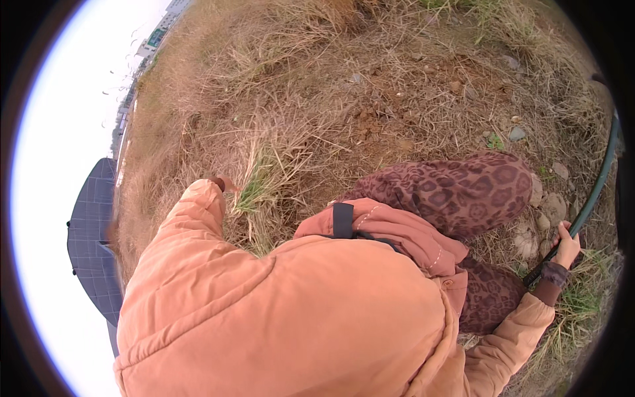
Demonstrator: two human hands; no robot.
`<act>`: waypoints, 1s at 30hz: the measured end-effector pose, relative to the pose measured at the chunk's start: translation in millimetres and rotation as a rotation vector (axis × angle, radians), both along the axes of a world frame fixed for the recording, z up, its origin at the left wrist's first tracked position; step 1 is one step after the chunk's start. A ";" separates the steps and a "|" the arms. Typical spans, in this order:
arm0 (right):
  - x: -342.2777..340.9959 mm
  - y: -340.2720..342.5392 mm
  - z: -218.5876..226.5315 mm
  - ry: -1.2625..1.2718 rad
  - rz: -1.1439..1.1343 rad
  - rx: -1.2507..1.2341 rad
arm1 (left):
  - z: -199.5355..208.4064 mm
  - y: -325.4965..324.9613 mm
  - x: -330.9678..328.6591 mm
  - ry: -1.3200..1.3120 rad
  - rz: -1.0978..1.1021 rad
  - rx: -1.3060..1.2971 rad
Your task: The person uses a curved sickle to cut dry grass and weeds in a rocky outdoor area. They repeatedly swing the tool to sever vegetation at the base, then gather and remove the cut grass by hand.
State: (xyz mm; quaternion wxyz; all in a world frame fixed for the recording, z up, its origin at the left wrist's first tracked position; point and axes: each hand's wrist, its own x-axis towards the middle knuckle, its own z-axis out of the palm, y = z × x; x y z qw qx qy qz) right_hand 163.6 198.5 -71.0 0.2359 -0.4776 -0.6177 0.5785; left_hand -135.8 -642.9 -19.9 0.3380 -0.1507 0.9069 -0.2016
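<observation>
At the right, my right hand (pixel 567 246) is closed around a long dark green tube (pixel 598 177). The tube curves in the picture from the right rim down past my hand, its lower end going behind my knee; whether it is a hose or a pole I cannot tell. My left arm, in an orange padded sleeve, reaches out to the left. Only a small part of my left hand (pixel 228 184) shows beyond the cuff, beside a tuft of green and straw-coloured grass (pixel 254 184). Its fingers are too small and hidden to read.
Dry grass and reddish soil (pixel 377 122) spread ahead of my bent leg in patterned trousers (pixel 456 188). Stones (pixel 552 208) lie beside my knee, near the tube. Green grass (pixel 579 308) grows below my right hand. A dark gridded panel (pixel 96 241) stands far left against the sky.
</observation>
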 end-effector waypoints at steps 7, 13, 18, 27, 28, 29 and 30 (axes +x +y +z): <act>9.5 -16.1 10.4 0.082 -0.104 0.016 | -27.9 237.1 -92.2 0.240 -0.231 0.975; 22.9 -36.5 31.4 0.065 -0.116 0.011 | -40.0 477.2 -62.7 -0.276 0.157 1.652; 33.4 -51.7 44.2 -0.042 -0.170 -0.016 | -15.8 614.7 -10.5 -0.366 -0.212 1.767; 65.8 -67.5 39.6 -0.145 -0.144 -0.118 | 100.6 757.2 105.8 -0.953 -0.151 2.093; 68.5 -68.7 38.5 -0.175 -0.138 -0.128 | 105.2 765.2 125.4 -1.025 -0.202 2.095; 70.9 -69.2 36.7 -0.204 -0.126 -0.100 | 105.2 772.0 144.1 -1.108 -0.278 2.098; 73.0 -70.0 35.0 -0.215 -0.129 -0.124 | 103.1 776.8 163.3 -1.154 -0.308 2.082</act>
